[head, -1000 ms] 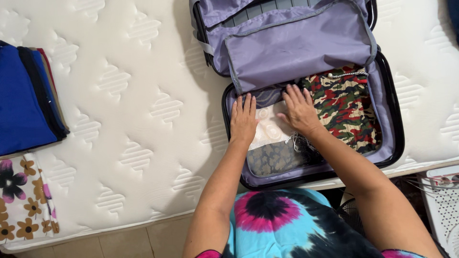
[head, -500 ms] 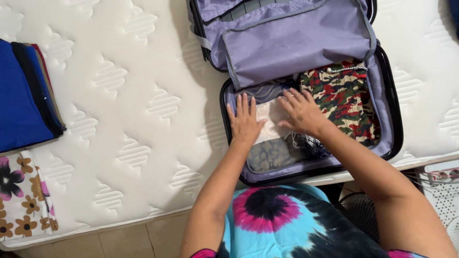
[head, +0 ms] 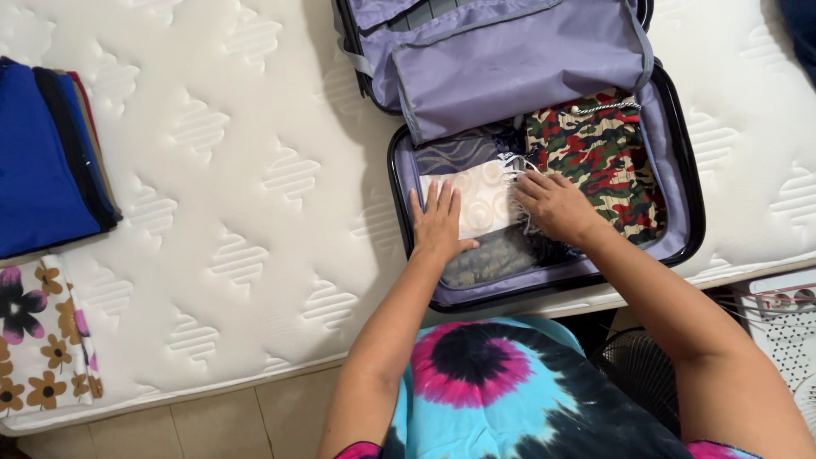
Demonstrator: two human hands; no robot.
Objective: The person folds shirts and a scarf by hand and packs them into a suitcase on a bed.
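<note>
An open black suitcase (head: pixel 690 170) with lilac lining lies on a white mattress (head: pixel 238 195). Inside it are a cream patterned folded cloth (head: pixel 484 195) with a fringe, a grey patterned cloth (head: pixel 497 259) below it, and a red, green and black camouflage garment (head: pixel 603 161) on the right. My left hand (head: pixel 440 223) lies flat on the left part of the cream cloth, fingers spread. My right hand (head: pixel 552 204) rests on the cloth's fringed right edge, beside the camouflage garment, fingers slightly bent.
The suitcase's lilac divider flap (head: pixel 518 68) is folded back over the lid. A stack of folded blue and dark clothes (head: pixel 51 153) and a flowered cloth (head: pixel 38 340) lie at the mattress's left edge. A white perforated object (head: pixel 786 340) and a fan (head: pixel 637 365) stand on the floor at right.
Both hands have slid back toward me across the cream cloth, uncovering more of it and its fringe. The view has shifted slightly.
</note>
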